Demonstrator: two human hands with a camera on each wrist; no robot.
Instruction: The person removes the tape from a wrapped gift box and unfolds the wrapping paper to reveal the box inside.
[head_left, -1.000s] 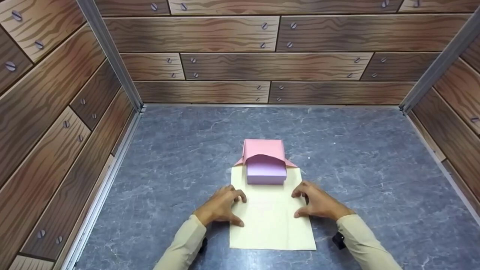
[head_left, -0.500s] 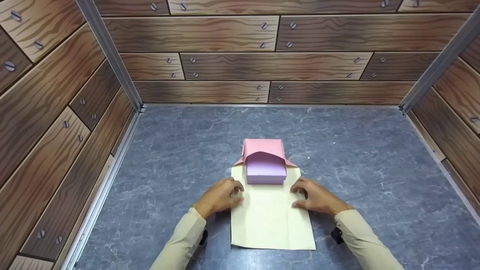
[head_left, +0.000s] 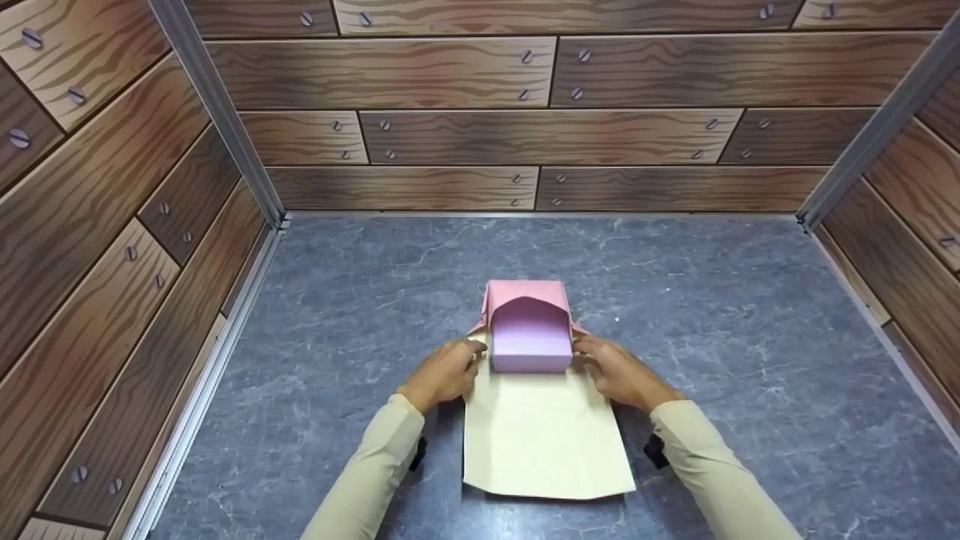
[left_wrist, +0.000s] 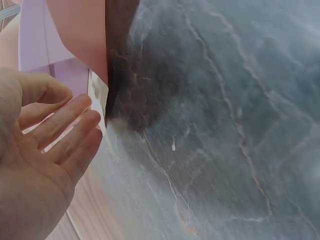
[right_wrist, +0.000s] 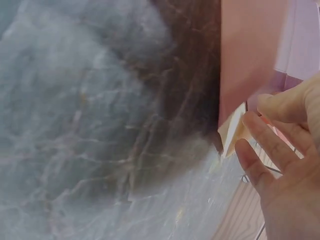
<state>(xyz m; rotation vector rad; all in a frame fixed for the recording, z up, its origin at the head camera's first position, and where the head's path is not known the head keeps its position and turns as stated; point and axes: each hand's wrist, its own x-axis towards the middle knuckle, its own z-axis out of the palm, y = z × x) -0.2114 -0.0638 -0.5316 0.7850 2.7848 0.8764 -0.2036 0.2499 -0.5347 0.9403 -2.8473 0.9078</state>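
A cream paper sheet (head_left: 547,442) lies on the floor, its long side edges bent upward. At its far end sits an open purple box (head_left: 531,361) with a pink paper piece (head_left: 525,291) arching over its back. My left hand (head_left: 448,369) pinches the sheet's left edge beside the box; thumb and index fingertips come together there in the left wrist view, close to the purple wall (left_wrist: 70,75). On the opposite side my right hand (head_left: 624,371) holds the right edge near the box corner. In the right wrist view a cream flap (right_wrist: 233,131) shows right at its fingertips.
The work surface (head_left: 360,300) is grey marbled. Wood-plank printed panels (head_left: 450,135) stand at the back and both sides, with metal corner posts (head_left: 225,112) between them.
Both hands have slid forward along the sheet's sides, up to the purple box. The sheet's side edges, flat earlier, now lift, and its near corners rise off the surface.
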